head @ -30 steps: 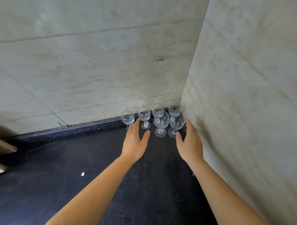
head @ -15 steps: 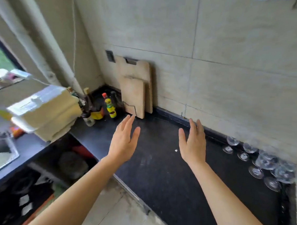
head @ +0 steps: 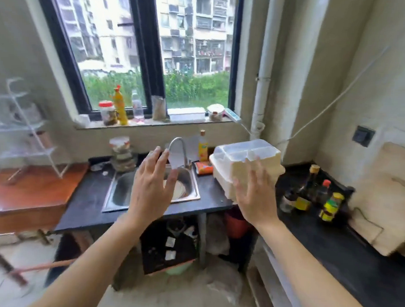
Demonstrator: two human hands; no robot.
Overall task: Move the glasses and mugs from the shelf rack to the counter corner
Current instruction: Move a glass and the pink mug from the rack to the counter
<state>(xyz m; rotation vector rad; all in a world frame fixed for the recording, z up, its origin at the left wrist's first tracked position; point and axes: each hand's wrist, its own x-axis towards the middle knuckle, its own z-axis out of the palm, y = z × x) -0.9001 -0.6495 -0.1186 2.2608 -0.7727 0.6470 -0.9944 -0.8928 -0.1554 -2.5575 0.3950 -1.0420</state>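
A white wire shelf rack [head: 23,131] stands at the far left on a wooden table [head: 30,192]; it is blurred, and faint glassware shapes show on its shelves. My left hand [head: 152,186] is raised in front of the sink with fingers spread and nothing in it. My right hand [head: 256,197] is raised in front of a white lidded box, also empty with fingers apart. The glasses in the counter corner are out of view.
A steel sink [head: 149,190] with a tap sits in the black counter [head: 345,254]. A white lidded box [head: 245,164] stands right of the sink, sauce bottles [head: 315,195] beyond it. Cutting boards [head: 385,198] lean on the right wall. Jars line the windowsill [head: 151,123].
The view has swung left from the counter corner with its wine glasses to the sink and window. Both hands left the glasses and stay raised and empty.
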